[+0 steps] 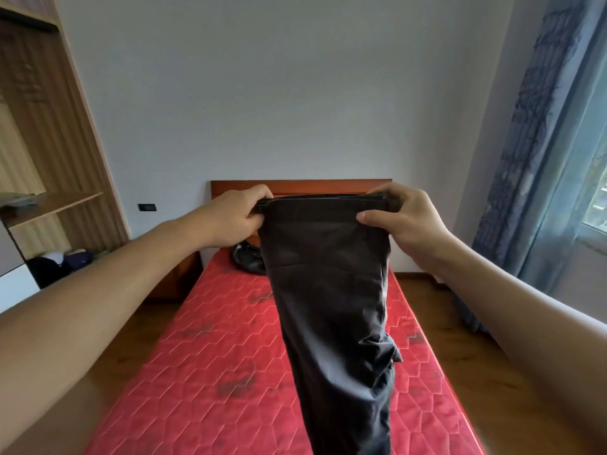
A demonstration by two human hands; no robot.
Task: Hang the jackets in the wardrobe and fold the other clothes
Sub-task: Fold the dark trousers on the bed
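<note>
Centre of frame: dark trousers (328, 290) held up by the waistband, left hand (239, 215) and right hand (404, 218) each pinching a corner. Legs hang straight over the red mattress (203, 356), likely to align them before folding. Another dark garment (246, 261) lies near the headboard (295, 186).

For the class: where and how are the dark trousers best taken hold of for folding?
At the two ends of the waistband, one hand from each side, as the left hand and right hand do now. The trousers hang lengthwise from that straight top edge, legs together.
</note>
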